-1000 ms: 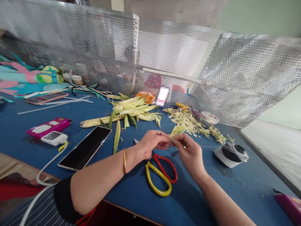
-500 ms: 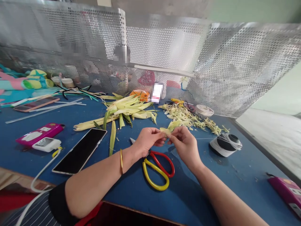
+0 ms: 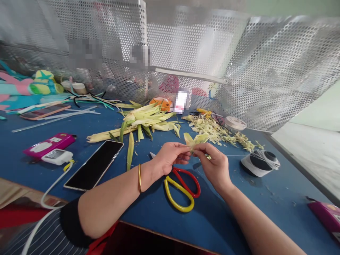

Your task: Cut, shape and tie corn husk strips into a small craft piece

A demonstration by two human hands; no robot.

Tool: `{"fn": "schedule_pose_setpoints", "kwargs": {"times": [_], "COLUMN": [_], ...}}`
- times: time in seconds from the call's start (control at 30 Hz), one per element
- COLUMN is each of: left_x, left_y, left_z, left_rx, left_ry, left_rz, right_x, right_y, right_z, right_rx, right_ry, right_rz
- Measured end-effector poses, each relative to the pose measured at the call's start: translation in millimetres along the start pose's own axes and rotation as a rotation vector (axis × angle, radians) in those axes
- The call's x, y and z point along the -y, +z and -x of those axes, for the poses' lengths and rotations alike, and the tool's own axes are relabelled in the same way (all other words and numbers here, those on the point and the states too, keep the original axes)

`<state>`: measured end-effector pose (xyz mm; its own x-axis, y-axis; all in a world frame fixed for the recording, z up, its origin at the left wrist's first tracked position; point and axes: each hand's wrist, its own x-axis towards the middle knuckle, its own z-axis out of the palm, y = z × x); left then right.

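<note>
Between both hands, above the blue table, is a small pale-green corn husk flower (image 3: 196, 139) with pointed petals spread upward. My left hand (image 3: 172, 157) pinches its base with thumb and fingers. From the other side my right hand (image 3: 214, 164) is closed on the same base. A white thread runs from near my right hand to a spool of thread (image 3: 259, 163) on the right. Scissors (image 3: 183, 190) with one red and one yellow handle lie below the hands, their blades partly hidden by my left hand.
Long corn husks (image 3: 146, 120) lie heaped beyond my left hand, and small husk pieces (image 3: 208, 127) beyond my right. A dark-screened phone (image 3: 94, 165) and a magenta device (image 3: 49, 146) with a white cable are at left. Perforated metal sheets (image 3: 193, 46) border the back.
The husk's petals now stand out spread above my fingers, where before it lay flatter between them. Both hands keep their pinch, and the view has shifted slightly.
</note>
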<state>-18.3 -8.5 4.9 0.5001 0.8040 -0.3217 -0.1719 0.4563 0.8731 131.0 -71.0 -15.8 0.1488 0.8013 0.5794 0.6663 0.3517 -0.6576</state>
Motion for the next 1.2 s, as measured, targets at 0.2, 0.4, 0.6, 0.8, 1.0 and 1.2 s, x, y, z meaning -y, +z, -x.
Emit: {"fn": "schedule_pose_setpoints", "kwargs": {"times": [0.2,0.4,0.6,0.8,1.0,1.2], "left_x": [0.6,2.0,6.3,8.9,8.5,8.8], "left_y": [0.8,4.5,2.7,0.6,1.2,1.4], "left_z": [-0.2,1.7,0.3,-1.2,2.1,0.6], "left_rx": [0.004,-0.037,-0.054,-0.043,-0.003,-0.031], "left_ry": [-0.007,0.135,0.360,0.432,0.385,0.347], "left_rz": [-0.007,-0.112,-0.310,-0.408,-0.397,-0.361], "right_x": [1.8,2.4,6.0,3.9,2.8,3.1], "right_y": [0.1,0.8,1.4,2.7,2.1,3.6], "right_z": [-1.0,-1.2,-2.9,-3.7,-4.4,-5.9], "right_rx": [-0.015,-0.005,-0.023,-0.039,-0.043,-0.041], "right_ry": [-0.022,0.071,0.155,0.222,0.250,0.309], "right_rz": [-0.002,-0.095,-0.171,-0.287,-0.362,-0.457]}}
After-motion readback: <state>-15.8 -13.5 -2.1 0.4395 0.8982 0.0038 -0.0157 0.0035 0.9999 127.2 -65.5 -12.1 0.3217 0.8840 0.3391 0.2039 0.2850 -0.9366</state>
